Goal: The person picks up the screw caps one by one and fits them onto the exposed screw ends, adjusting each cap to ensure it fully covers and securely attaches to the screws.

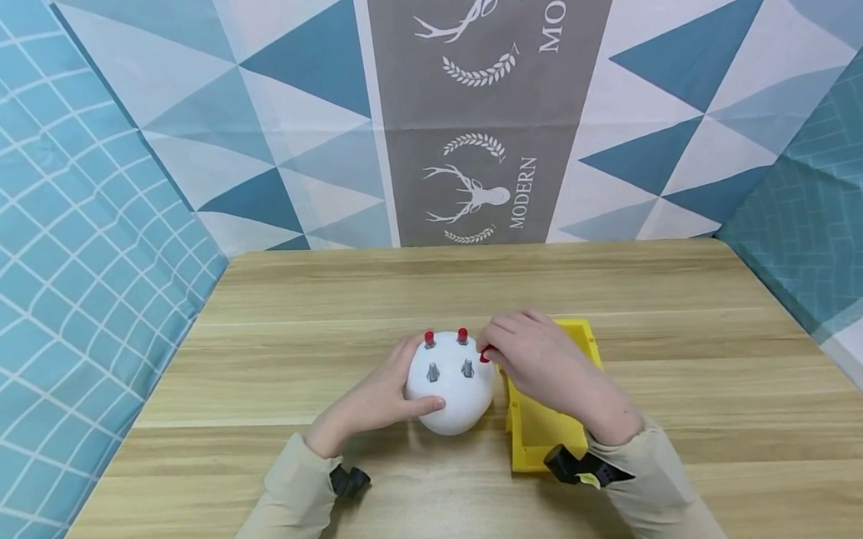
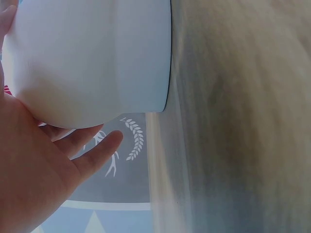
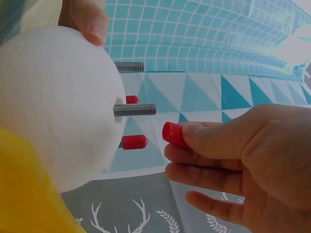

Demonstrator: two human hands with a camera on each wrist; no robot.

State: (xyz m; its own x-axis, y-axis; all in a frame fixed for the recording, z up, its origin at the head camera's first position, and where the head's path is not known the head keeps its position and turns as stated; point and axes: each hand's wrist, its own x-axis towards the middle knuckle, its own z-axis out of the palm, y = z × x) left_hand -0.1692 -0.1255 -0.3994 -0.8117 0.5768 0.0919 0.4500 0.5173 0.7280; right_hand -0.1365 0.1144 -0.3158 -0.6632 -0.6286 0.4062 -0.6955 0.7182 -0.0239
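Observation:
A white ball-like body (image 1: 456, 410) with a flat-sided base stands on the table, metal threaded studs rising from its top. Two near studs, a left one (image 1: 433, 373) and a right one (image 1: 468, 369), are bare. Both far studs wear red caps, a left cap (image 1: 430, 338) and a right cap (image 1: 462, 335). Round the ball's left side my left hand (image 1: 380, 394) holds it, thumb in front. Between thumb and index finger, my right hand (image 1: 547, 370) pinches a loose red cap (image 3: 174, 134), its hollow end facing a bare stud (image 3: 136, 109) a short gap away.
A yellow tray (image 1: 523, 459) sits just right of the ball, partly beneath my right hand and forearm; what lies under them is hidden. The wooden table (image 1: 255, 332) ends at a patterned cloth backdrop (image 1: 316, 127).

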